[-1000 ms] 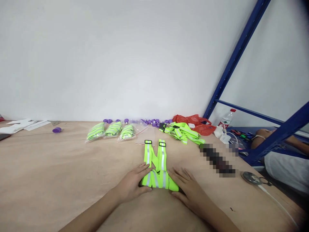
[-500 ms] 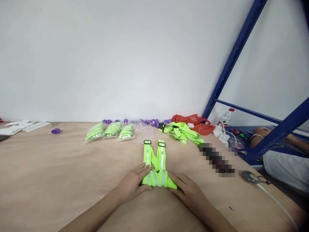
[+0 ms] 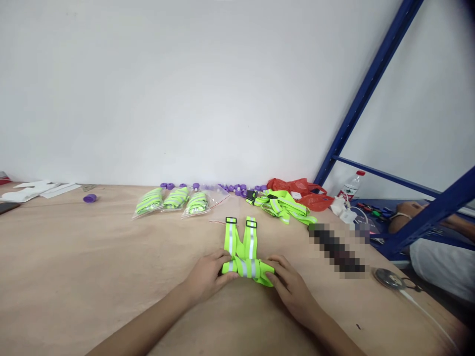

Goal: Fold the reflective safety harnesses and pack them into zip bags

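Note:
A neon-yellow reflective strap harness [image 3: 247, 267] lies in front of me, its near part rolled into a bundle. Two straps with black buckles [image 3: 230, 220] stretch away from the bundle toward the wall. My left hand [image 3: 208, 275] grips the bundle's left end, thumb on the near side and fingers over the top. At the right end, my right hand [image 3: 290, 284] holds the bundle between thumb and fingers. A clear plastic bag with a red seal line lies partly beneath the strap ends.
Several clear bags [image 3: 148, 201] with folded straps lie near the wall. Loose straps [image 3: 287, 205], a red plastic bag [image 3: 315, 198] and purple caps [image 3: 89, 198] are also on the table. Right of the blue frame [image 3: 359, 94], another person's arm [image 3: 454, 225] shows.
Both hands have closed on the near part of the harness and rolled it away from me into a tighter bundle. The view has shifted slightly.

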The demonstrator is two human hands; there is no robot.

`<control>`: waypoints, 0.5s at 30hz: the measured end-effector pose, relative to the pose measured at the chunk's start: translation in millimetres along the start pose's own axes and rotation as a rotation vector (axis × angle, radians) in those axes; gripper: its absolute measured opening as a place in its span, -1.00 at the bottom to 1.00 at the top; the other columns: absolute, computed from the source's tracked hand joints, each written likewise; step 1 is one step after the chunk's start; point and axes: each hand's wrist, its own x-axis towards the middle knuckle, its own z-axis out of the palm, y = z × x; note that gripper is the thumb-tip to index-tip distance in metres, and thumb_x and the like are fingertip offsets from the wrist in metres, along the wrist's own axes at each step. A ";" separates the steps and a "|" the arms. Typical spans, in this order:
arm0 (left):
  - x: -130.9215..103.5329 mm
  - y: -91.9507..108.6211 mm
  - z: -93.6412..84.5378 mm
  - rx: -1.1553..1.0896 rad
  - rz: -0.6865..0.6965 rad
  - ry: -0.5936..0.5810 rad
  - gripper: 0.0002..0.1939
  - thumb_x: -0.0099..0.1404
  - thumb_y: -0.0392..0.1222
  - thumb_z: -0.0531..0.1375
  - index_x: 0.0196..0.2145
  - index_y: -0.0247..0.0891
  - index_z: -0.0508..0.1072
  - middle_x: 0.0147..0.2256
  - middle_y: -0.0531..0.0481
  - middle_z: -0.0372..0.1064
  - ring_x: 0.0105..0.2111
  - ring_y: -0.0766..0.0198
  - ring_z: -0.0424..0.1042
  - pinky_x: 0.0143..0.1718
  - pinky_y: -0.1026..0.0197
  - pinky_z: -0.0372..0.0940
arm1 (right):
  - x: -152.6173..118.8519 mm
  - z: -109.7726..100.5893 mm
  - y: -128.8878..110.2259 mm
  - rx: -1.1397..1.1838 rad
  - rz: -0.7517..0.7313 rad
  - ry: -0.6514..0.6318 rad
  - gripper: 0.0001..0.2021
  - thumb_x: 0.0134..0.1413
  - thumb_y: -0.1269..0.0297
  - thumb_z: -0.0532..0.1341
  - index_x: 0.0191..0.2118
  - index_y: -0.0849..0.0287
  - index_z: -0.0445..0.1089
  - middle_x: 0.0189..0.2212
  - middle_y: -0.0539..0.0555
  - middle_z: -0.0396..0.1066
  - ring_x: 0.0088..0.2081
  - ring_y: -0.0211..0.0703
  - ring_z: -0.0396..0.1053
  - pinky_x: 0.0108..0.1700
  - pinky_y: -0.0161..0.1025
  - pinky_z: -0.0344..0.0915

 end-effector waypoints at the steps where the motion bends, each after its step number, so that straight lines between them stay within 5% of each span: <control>1: 0.1 -0.3 0.7 0.000 -0.005 0.004 -0.56 0.38 0.14 0.11 0.03 -0.17 0.49 0.08 -0.10 0.44 0.00 0.03 0.48 0.07 0.05 0.34 | -0.5 0.6 0.3 -0.004 0.002 -0.002 -0.69 0.28 0.19 0.11 0.03 0.13 0.47 -0.01 0.21 0.43 0.03 0.01 0.41 0.09 -0.10 0.37; 15: 4.3 1.7 -3.5 -0.022 -0.025 -0.021 -0.57 0.38 0.15 0.10 -0.01 -0.17 0.51 0.02 -0.09 0.48 -0.03 0.04 0.48 0.03 0.11 0.32 | 15.9 -4.3 13.9 0.104 -0.055 -0.095 -0.72 0.24 0.25 0.16 -0.01 0.08 0.52 -0.06 0.13 0.53 -0.04 -0.02 0.47 0.01 -0.14 0.39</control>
